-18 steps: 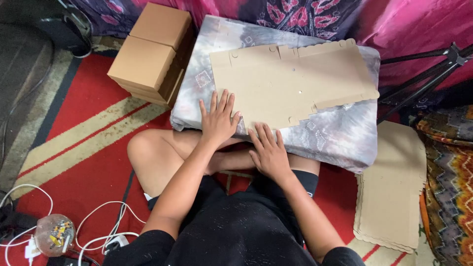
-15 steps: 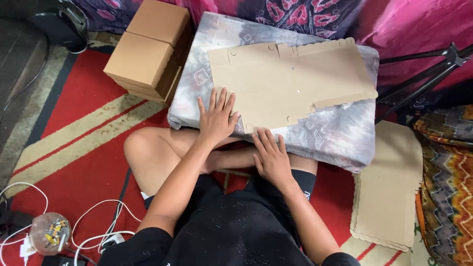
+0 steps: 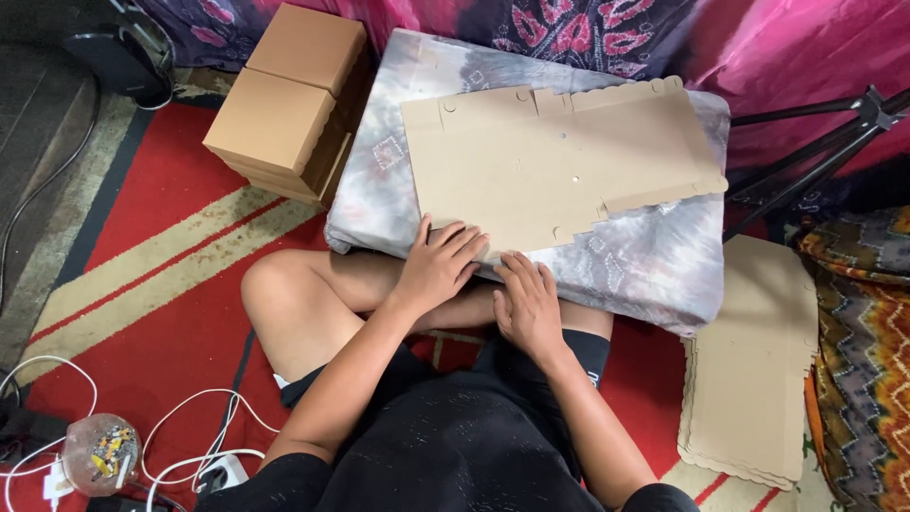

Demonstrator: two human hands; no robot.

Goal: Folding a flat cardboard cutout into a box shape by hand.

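Head view, cardboard blank (image 3: 559,166): a flat, die-cut sheet of brown cardboard with scalloped tabs and small punched holes. It lies spread on the grey patterned cushion (image 3: 379,204), with its near edge towards the person.

Head view, left hand (image 3: 438,267): palm down at the near left corner of the blank, fingers (image 3: 460,242) spread apart and pressing flat, clamped on nothing.

Head view, right hand (image 3: 527,305): resting at the cushion's near edge just below the blank, fingers held loosely together and gripping nothing. Whether the fingertips touch the cardboard I cannot tell.

Head view, handling: the sheet looks light and thin, stiff across its panels but likely to bend along the scored lines. The tabs seem easy to crease or tear, so the broad panels or long straight edges look like the safer hold. The surface is matte and should not slip.

Head view, surroundings: two closed brown boxes (image 3: 284,104) stand stacked just left of the cushion. A stack of flat blanks (image 3: 749,370) lies on the red striped carpet (image 3: 161,237) to the right. A black tripod leg (image 3: 815,156) crosses the upper right, and white cables (image 3: 204,427) trail at lower left.
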